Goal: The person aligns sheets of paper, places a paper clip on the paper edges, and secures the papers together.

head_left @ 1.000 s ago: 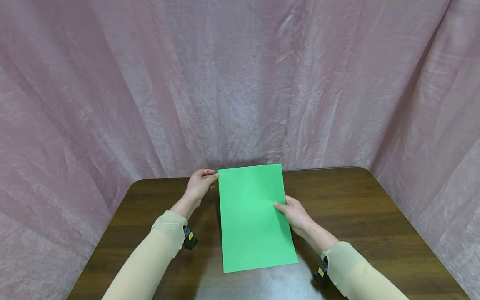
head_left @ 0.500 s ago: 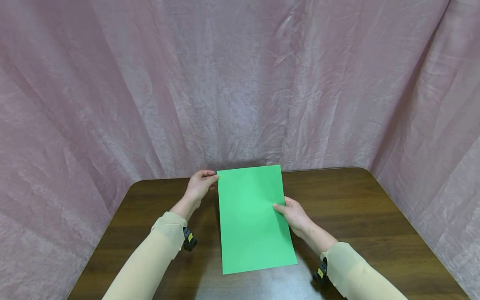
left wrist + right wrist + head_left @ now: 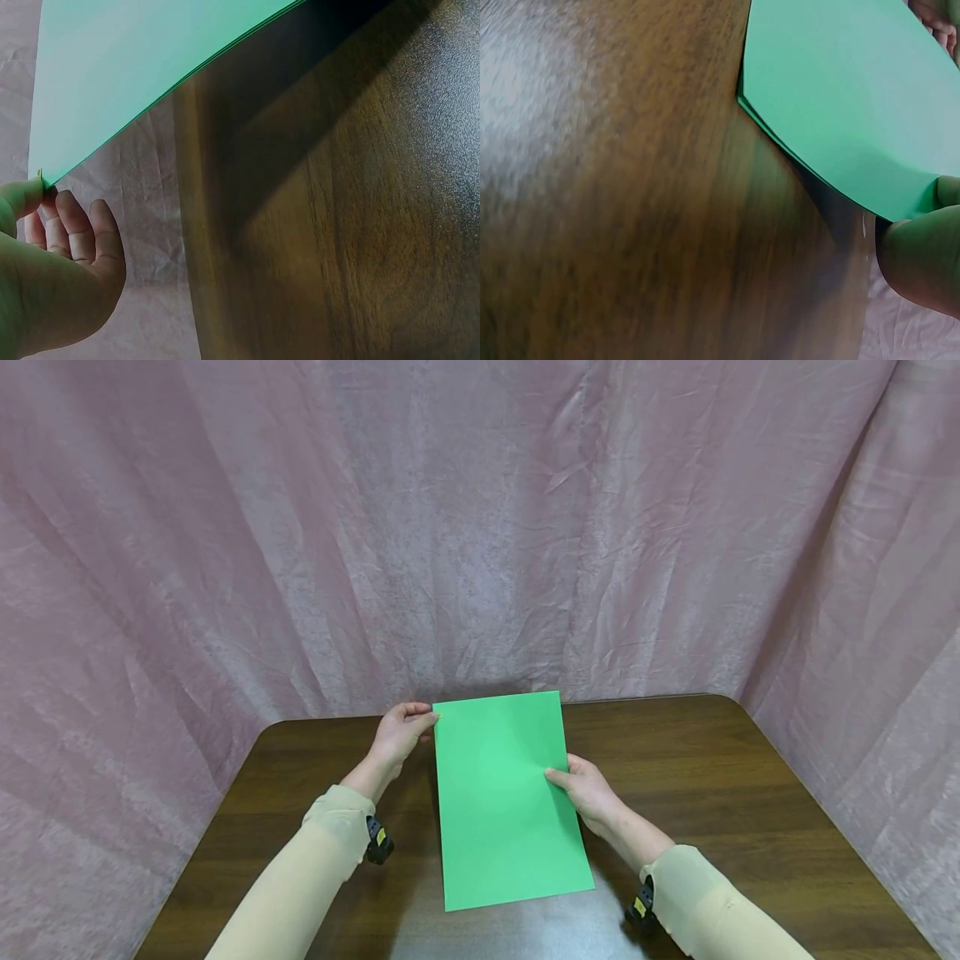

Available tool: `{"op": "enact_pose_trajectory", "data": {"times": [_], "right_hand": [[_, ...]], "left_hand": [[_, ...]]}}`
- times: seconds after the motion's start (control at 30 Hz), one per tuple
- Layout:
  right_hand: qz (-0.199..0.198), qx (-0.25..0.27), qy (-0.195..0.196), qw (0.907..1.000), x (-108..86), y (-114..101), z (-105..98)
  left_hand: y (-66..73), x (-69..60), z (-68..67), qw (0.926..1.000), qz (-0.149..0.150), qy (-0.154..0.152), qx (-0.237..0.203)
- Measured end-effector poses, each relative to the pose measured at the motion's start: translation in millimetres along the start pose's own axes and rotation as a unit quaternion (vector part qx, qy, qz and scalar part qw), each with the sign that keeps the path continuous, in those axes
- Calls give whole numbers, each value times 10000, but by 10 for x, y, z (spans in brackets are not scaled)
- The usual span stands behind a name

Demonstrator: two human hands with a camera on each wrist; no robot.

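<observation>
Green paper sheets [image 3: 502, 810], stacked with edges together, are held tilted above the table. Their doubled edge shows in both wrist views. My left hand [image 3: 396, 737] pinches the far left corner between thumb and fingers; the other fingers curl loosely below. A small yellow thing [image 3: 40, 174] sits at that corner by the thumb tip, too small to make out clearly. On the right edge, my right hand [image 3: 590, 791] grips the sheets, thumb [image 3: 949, 190] on top and fingers hidden beneath. In the right wrist view the near corner hangs close to the tabletop.
A dark brown wooden table [image 3: 697, 777] with rounded far corners lies underneath. Pink curtains [image 3: 480, 527] hang right behind its far edge and along the right side. Black wrist cameras [image 3: 378, 841] sit on both forearms.
The sheets and both hands have shifted very slightly toward me and to the left. Both grips look the same.
</observation>
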State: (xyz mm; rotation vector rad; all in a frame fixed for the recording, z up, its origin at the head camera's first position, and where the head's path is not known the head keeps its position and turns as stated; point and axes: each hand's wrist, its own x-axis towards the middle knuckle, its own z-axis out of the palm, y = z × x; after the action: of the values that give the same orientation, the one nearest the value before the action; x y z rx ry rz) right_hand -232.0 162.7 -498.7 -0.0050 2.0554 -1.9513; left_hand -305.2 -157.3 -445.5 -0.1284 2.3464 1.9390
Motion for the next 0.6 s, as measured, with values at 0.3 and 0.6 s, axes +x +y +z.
{"op": "enact_pose_trajectory", "data": {"times": [0.3, 0.6], "right_hand": [[57, -7, 82, 10000, 2, 3, 24], [-177, 57, -328, 9993, 12, -51, 116]], "left_hand": [[-52, 16, 31, 10000, -61, 37, -10], [4, -29, 150, 9988, -74, -478, -80]]}}
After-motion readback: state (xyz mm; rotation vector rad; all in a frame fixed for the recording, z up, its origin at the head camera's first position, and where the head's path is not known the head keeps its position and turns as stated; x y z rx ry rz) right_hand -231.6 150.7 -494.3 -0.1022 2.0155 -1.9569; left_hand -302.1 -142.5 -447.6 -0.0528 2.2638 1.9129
